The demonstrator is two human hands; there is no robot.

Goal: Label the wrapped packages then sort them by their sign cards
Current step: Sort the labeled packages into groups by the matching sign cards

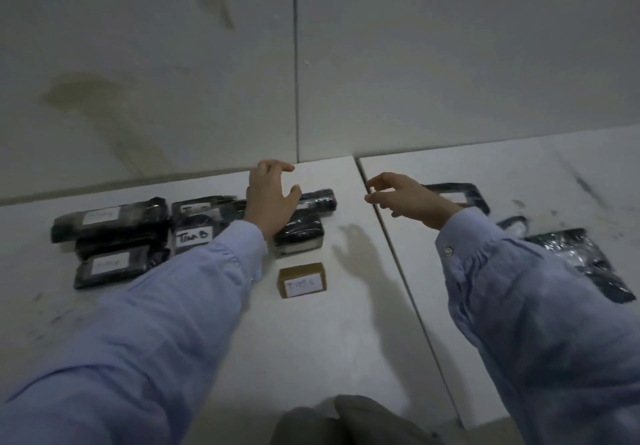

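Left hand (272, 198) spread-fingered over a black package (301, 233); right hand (405, 198) loosely spread, holding nothing.

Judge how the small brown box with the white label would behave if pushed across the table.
The brown box looks stiff: its edges are straight. Low and flat, it should slide, not tip or roll. Probably light, being small, though its contents are hidden.

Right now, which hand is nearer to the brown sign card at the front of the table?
Left. The left hand is over the black package just behind the brown sign card; the right hand hovers farther right, over the table seam.
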